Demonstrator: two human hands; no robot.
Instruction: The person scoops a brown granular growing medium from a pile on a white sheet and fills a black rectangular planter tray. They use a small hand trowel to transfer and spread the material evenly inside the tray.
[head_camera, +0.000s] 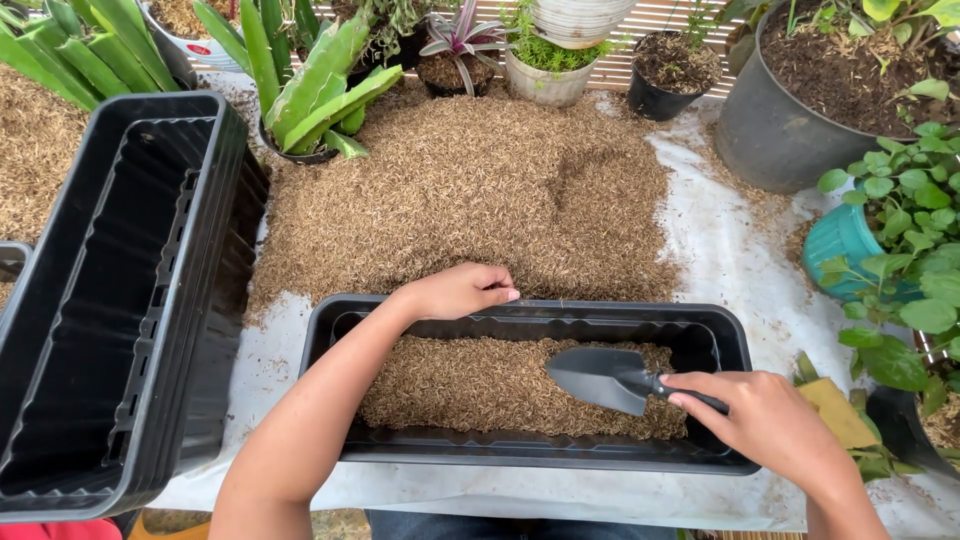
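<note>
From the head camera, the right hand (775, 425) gripped the handle of a black trowel (610, 378), fingers wrapped closed around it, the blade lying flat over the husks (470, 385) inside a long black planter (530, 458) just in front of the person. The left hand (460, 290) rested on the planter's far rim, fingers curled over the edge. Beyond lay a broad heap of husks (480, 190) on white sheeting (730, 260). A stack of empty black planters (110, 300) stood to the left, potted plants (320, 80) behind
</note>
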